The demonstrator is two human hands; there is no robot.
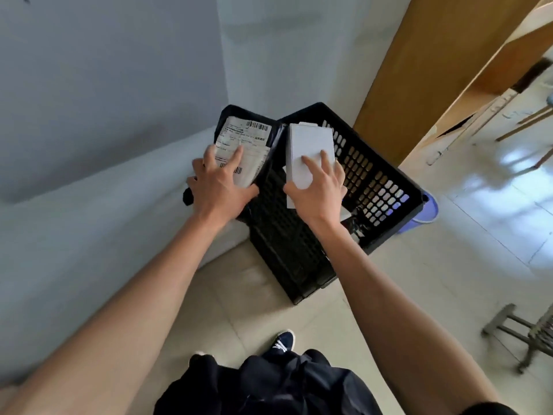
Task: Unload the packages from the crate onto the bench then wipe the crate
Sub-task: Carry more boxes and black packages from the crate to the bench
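A dark shoe (282, 342) is standing on the pale tiled floor (239, 298) nearest the camera. Beyond it the black crate (374, 187) is sitting on the floor against the white bench (104, 190), with something dark and crinkled (too unclear to name) lying inside. Above the crate, the right hand (317, 190) is gripping a plain white box (308, 154), fingers curled over its face. The left hand (218, 187) is gripping a black package (239, 142) with a barcoded label, holding it over the bench edge just beside the crate
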